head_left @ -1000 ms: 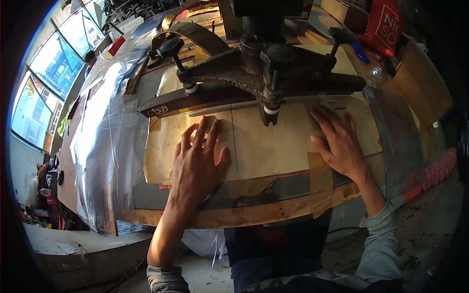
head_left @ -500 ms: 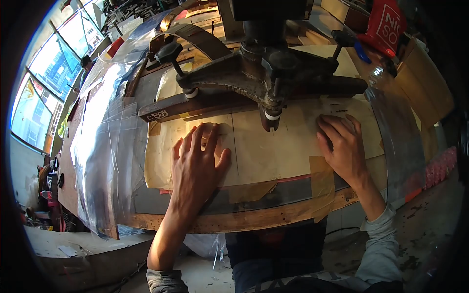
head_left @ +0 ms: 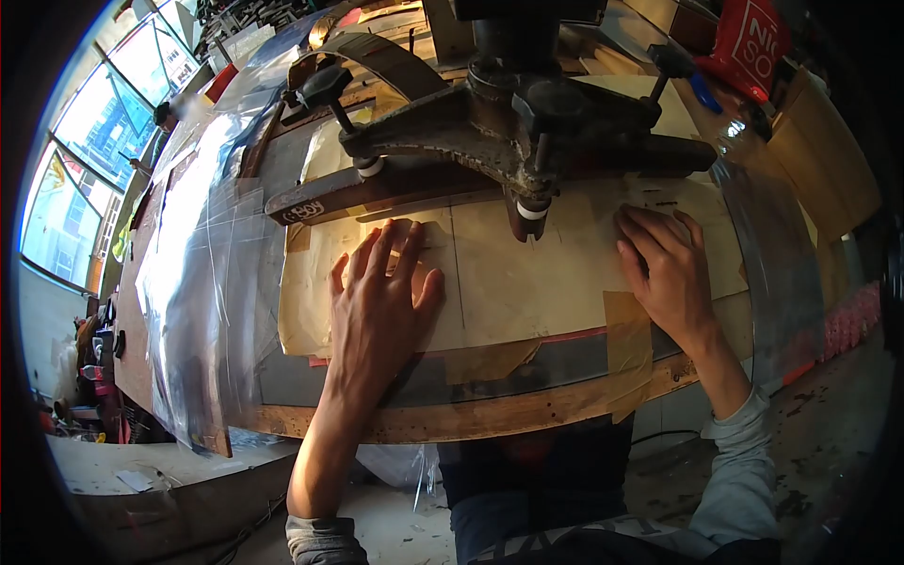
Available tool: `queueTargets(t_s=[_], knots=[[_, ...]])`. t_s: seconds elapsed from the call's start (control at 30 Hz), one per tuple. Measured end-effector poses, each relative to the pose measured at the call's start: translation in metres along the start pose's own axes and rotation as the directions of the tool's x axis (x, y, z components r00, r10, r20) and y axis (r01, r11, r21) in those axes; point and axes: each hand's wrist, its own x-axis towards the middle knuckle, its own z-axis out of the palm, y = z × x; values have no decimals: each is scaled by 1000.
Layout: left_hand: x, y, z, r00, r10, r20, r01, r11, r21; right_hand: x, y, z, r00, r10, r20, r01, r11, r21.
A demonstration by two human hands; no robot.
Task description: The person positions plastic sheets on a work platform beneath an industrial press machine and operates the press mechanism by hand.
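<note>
A pale yellowish sheet (head_left: 527, 292) lies on the dark board (head_left: 405, 381), under a black metal machine arm (head_left: 433, 137) with a long dark bar (head_left: 377, 193). My left hand (head_left: 377, 297) lies on the left part of the sheet, fingers spread, below the bar. On the sheet's right part rests my right hand (head_left: 669, 273), palm down, its fingers bent and thumb apart. Neither hand holds anything. Between them a forked metal tip (head_left: 529, 224) with a white ring points down. Brown tape (head_left: 628, 348) crosses the front edge near my right hand.
Clear plastic film (head_left: 202, 282) drapes over the left side. A red bag (head_left: 746, 47) and cardboard (head_left: 824, 155) stand at the back right. The wooden edge (head_left: 471, 414) runs along the front. A person (head_left: 165, 118) is partly visible by the windows at the far left.
My right hand has shifted slightly right in view, its fingers now more bent than a second ago. My left hand stays on the sheet with little change.
</note>
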Motion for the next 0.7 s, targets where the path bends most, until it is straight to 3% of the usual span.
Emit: queueTargets(t_s=[0.2, 0.7], knots=[[1, 0, 1, 1000, -2, -21, 1, 1000, -4, 0, 2, -1, 1000, -1, 28, -1, 997, 75], [-1, -1, 4, 999, 8, -31, -8, 1000, 3, 0, 0, -2, 999, -6, 47, 4, 999, 52]])
